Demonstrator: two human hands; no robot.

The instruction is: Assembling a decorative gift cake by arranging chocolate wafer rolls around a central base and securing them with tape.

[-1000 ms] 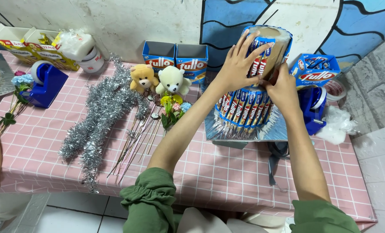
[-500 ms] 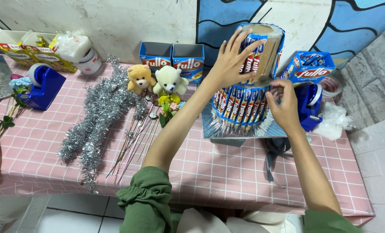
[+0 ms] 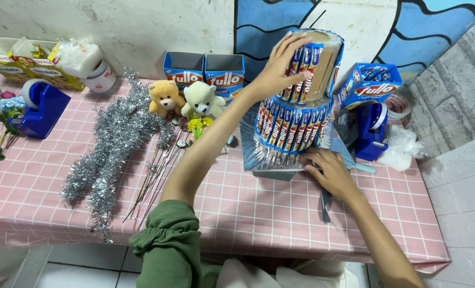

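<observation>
1. A two-tier tower of snack sticks (image 3: 296,114) stands on the pink checked tabletop (image 3: 258,208), at about 1 o'clock from the person's body. Upright blue-wrapped sticks ring both tiers, around a cardboard-coloured core that shows bare on the upper tier's right side.

2. The left hand (image 3: 277,69) reaches up to 12 o'clock and lies flat against the upper tier, fingers spread over the sticks there: pressing, not closed around anything.

3. The right hand (image 3: 330,170) rests at the tower's foot, at about 5 o'clock of it, fingers curled loosely on the edge of the silvery base sheet (image 3: 258,154). I cannot tell whether it pinches the sheet or only steadies it.

4. Handling, as a judgement: the tower looks light and top-heavy. The wrappers are glossy and likely slippery, and the sticks inside probably brittle, so squeezing a single stick seems risky. The best hold appears to be two flat palms on opposite sides of a tier, or the base from beneath.

5. Around it: an open blue carton of sticks (image 3: 368,85) at 2 o'clock of the tower, a blue tape dispenser (image 3: 370,130) just right of it, and crumpled clear plastic (image 3: 402,146) beyond.

6. To the left lie silver tinsel (image 3: 112,141), two small teddy bears (image 3: 184,98) and two empty blue cartons (image 3: 205,72) by the wall.
</observation>
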